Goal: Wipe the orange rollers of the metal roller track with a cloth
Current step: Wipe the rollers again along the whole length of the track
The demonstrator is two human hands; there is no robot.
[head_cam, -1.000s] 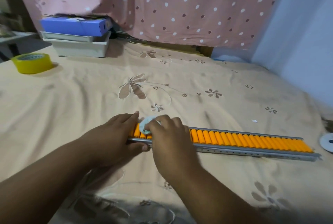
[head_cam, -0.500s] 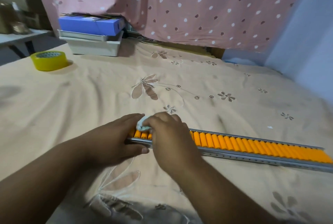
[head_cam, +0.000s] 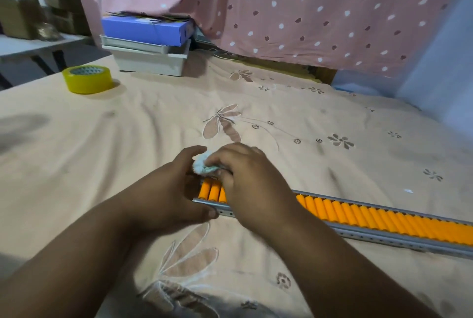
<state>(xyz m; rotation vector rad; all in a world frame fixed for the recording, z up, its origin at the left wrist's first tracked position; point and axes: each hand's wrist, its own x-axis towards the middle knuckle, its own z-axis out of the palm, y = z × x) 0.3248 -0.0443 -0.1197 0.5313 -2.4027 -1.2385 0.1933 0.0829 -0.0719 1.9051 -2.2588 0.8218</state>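
The metal track lay across the flowered sheet, its far right end cut off at the frame's edge. The left hand gripped the track's left end, hiding it. The right hand pinched a pale cloth against the orange rollers there, covering several.

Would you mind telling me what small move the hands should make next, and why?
Probably slide the right hand with the cloth rightward along the rollers. The cloth sits at the track's left end, which the left hand steadies, and most rollers lie uncovered to the right.
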